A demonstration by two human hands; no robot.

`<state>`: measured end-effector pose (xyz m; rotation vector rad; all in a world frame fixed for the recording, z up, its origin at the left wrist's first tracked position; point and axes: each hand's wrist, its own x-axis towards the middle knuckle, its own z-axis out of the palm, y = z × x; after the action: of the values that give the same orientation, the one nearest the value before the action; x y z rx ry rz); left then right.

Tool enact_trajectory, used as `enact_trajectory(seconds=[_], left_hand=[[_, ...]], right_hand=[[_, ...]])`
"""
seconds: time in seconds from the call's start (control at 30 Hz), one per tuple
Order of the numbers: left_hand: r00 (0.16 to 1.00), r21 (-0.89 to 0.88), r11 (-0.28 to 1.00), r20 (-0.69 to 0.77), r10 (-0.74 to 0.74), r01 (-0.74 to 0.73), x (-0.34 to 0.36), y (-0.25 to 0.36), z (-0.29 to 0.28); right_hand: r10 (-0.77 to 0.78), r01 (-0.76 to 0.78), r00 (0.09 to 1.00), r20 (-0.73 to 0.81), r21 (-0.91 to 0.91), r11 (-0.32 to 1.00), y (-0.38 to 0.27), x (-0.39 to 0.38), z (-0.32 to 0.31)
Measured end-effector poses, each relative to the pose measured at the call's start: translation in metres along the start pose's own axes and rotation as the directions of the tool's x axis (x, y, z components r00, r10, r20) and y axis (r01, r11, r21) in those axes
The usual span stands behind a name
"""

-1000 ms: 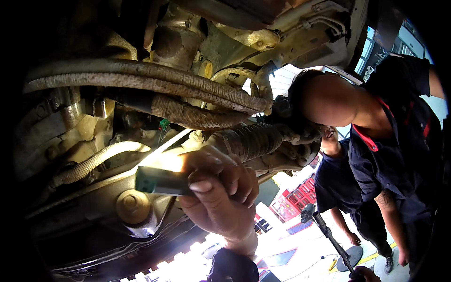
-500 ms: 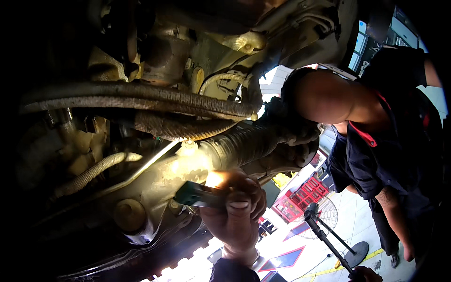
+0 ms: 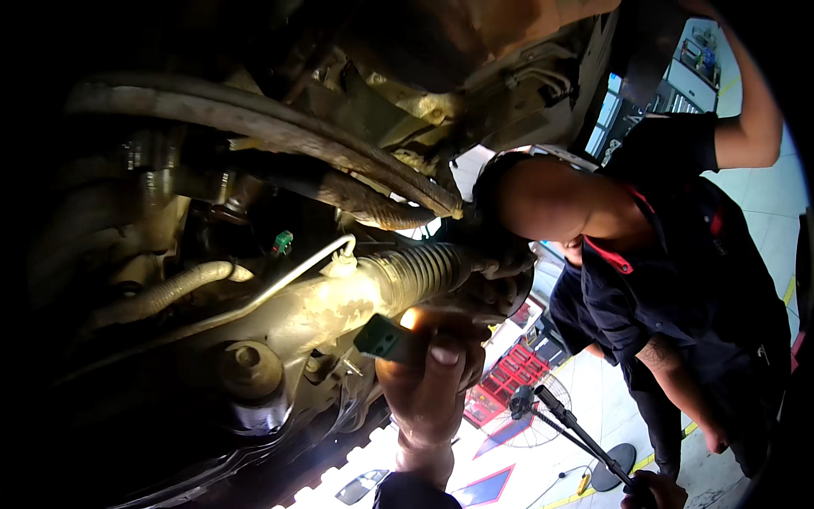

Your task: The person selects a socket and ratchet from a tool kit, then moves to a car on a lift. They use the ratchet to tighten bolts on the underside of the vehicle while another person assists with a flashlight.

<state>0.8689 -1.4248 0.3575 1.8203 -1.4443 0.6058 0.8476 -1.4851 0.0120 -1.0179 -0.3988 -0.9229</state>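
My left hand (image 3: 428,365) is raised at the centre, closed around a small dark-green rectangular work light (image 3: 380,338). Its bright spot falls on a metal tube housing (image 3: 331,301) and a ribbed rubber boot (image 3: 415,273) under a vehicle. A thin metal pipe (image 3: 280,293) bends up to a fitting on that housing, just above the light. At the lower right edge my right hand (image 3: 660,492) grips a long black rod-like tool (image 3: 585,437) that slants up to the left. Two parts show at its far end; I cannot make out its exact kind.
Thick hoses (image 3: 254,119) cross the underbody above the housing. A green connector (image 3: 282,243) hangs among dark parts. A person in dark clothes (image 3: 678,280) stands close on the right, another behind. A floor fan (image 3: 617,467) and red rack (image 3: 517,373) stand beyond.
The view has shifted, so the pipe and boot show more fully and the green connector appears. The nearby person's raised arm is now more visible. Both my hands keep their holds.
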Motion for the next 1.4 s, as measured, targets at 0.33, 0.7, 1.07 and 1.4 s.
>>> enact_trajectory(seconds=[0.33,0.7,1.07,1.4], left_hand=[[0.995,-0.018,0.995,0.0,-0.097,0.097,0.001,0.02,0.008],[0.952,-0.012,0.953,0.063,-0.301,0.302,-0.011,0.009,0.038],[0.94,-0.263,0.929,0.288,-0.182,0.261,-0.025,0.001,0.101],[0.932,-0.392,0.906,0.363,-0.003,0.156,-0.068,0.015,0.081]], right_hand=[[-0.051,0.05,0.998,-0.042,-0.028,0.998,-0.02,-0.009,-0.018],[-0.043,0.037,0.998,-0.045,-0.132,0.991,-0.044,0.003,-0.054],[0.044,-0.128,0.941,-0.337,-0.232,0.964,-0.066,-0.061,-0.065],[-0.051,-0.148,0.904,-0.425,-0.422,0.894,-0.088,-0.111,-0.026]])
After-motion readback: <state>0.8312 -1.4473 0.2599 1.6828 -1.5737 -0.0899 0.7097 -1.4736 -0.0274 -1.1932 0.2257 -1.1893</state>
